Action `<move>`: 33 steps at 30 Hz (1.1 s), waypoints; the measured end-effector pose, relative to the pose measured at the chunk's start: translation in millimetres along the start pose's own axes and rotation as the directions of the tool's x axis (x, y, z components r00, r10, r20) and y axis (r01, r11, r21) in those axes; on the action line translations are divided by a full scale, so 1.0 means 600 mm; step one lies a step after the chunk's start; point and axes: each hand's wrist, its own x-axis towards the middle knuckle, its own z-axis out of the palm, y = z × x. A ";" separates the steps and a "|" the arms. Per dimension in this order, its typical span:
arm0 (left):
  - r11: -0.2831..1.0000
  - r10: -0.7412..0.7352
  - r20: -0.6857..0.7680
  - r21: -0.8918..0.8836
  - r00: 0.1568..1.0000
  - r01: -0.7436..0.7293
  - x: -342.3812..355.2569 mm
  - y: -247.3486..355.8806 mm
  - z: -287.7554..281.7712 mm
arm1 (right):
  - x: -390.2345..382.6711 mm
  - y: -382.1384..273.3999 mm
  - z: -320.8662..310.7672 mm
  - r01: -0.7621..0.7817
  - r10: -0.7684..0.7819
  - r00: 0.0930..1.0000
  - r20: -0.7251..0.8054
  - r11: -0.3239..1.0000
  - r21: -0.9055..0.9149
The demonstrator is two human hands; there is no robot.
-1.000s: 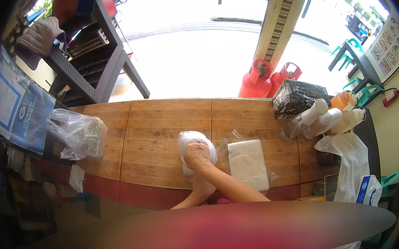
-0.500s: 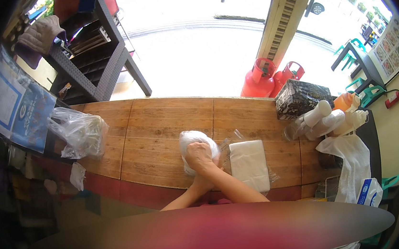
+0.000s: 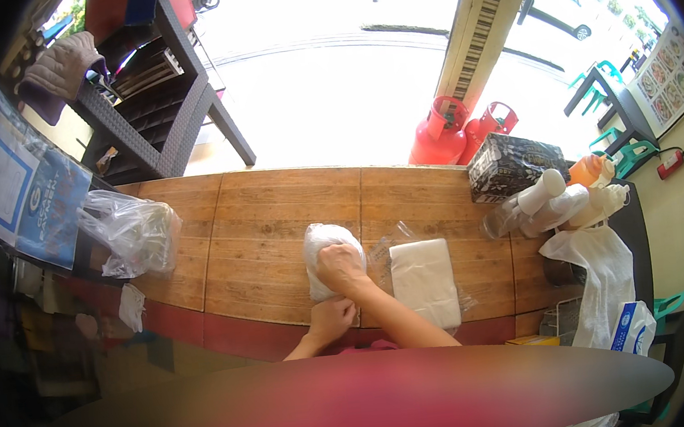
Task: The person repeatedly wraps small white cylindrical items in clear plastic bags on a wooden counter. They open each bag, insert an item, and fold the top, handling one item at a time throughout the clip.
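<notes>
A rounded white bundle, which looks like a plastic bag wrapped around something, rests on the wooden table in front of me. Against its near right side is my right hand, fingers closed on the bag; what is inside the bag cannot be seen. Closer to me, by the table's front edge, my left hand is curled into a fist just below the bundle. Whatever it may hold is hidden. To the right lies a flat stack of folded off-white sheets, on top of clear plastic wrapping.
On the left are a clear plastic bag with contents and a blue printed sign. At the right stand a black patterned box, squeeze bottles and a white plastic bag. Red gas cylinders stand beyond the table.
My left hand has pulled back from beside the bundle toward the table's front edge, so it now shows apart from the right. My right hand stays on the bundle.
</notes>
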 end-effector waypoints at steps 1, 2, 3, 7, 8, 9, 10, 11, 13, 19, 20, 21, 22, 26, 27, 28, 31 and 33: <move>0.991 0.074 -0.128 -0.099 0.989 -0.087 -0.015 -0.007 -0.014 | 0.000 0.001 0.000 0.009 -0.010 1.000 -0.006 1.000 -0.012; 0.989 0.084 -0.230 -0.100 0.970 -0.109 -0.023 -0.017 -0.032 | -0.001 0.002 0.000 0.023 -0.024 0.999 -0.022 0.999 -0.024; 0.987 0.091 -0.331 -0.098 0.939 -0.130 -0.029 -0.026 -0.053 | -0.002 0.002 -0.001 0.032 -0.034 0.999 -0.027 0.999 -0.042; 0.939 0.320 -0.536 0.067 0.781 -0.338 0.008 -0.036 -0.117 | -0.012 -0.002 -0.016 0.063 -0.062 0.996 0.062 0.998 -0.016; 0.931 0.351 -0.457 0.076 0.818 -0.357 0.029 -0.034 -0.126 | -0.016 -0.001 -0.022 0.099 -0.097 0.988 0.121 0.995 -0.010; 0.940 0.334 -0.362 0.061 0.870 -0.336 0.044 -0.033 -0.131 | -0.021 0.001 -0.027 0.132 -0.129 0.975 0.179 0.991 -0.004; 0.916 0.357 -0.371 -0.041 0.857 -0.399 0.060 -0.034 -0.132 | -0.026 0.003 -0.032 0.169 -0.168 0.972 0.163 0.986 0.006; 0.893 0.339 -0.365 -0.164 0.867 -0.418 0.082 -0.036 -0.128 | -0.031 0.005 -0.036 0.201 -0.201 0.968 0.147 0.980 0.014; 0.875 0.285 -0.295 -0.308 0.912 -0.373 0.097 -0.049 -0.118 | -0.037 0.008 -0.040 0.223 -0.224 0.966 0.127 0.975 0.022; 0.914 0.196 0.015 -0.364 0.980 -0.178 0.105 -0.100 -0.110 | -0.036 0.001 -0.046 0.172 -0.176 0.966 0.191 0.984 0.034; 0.916 0.239 0.003 -0.333 0.971 -0.224 0.106 -0.100 -0.112 | -0.035 -0.002 -0.050 0.128 -0.136 0.966 0.218 0.990 0.051; 0.914 0.285 -0.014 -0.297 0.959 -0.276 0.109 -0.098 -0.117 | -0.033 -0.005 -0.054 0.093 -0.110 0.960 0.256 0.993 0.078; 0.901 0.297 -0.004 -0.331 0.955 -0.282 0.111 -0.094 -0.122 | -0.031 -0.006 -0.060 0.105 -0.112 0.953 0.282 0.994 0.040; 0.974 0.192 0.186 -0.152 0.964 -0.165 0.115 -0.087 -0.137 | -0.031 -0.013 -0.071 0.114 -0.112 0.927 0.357 0.993 0.017; 0.986 0.170 0.202 -0.039 0.965 -0.165 0.115 -0.089 -0.137 | -0.032 -0.015 -0.069 0.097 -0.099 0.928 0.360 0.995 0.022; 0.987 0.152 0.127 0.035 0.980 -0.158 0.112 -0.093 -0.134 | -0.034 -0.017 -0.066 0.096 -0.092 0.939 0.330 0.995 0.006; 0.955 0.220 -0.133 0.230 0.966 -0.186 0.091 -0.112 -0.107 | -0.050 -0.018 -0.054 0.148 -0.146 0.972 0.185 0.989 0.003; 0.931 0.153 -0.181 0.355 0.971 -0.081 0.072 -0.124 -0.087 | -0.073 -0.009 -0.054 0.234 -0.237 0.970 0.054 0.971 0.050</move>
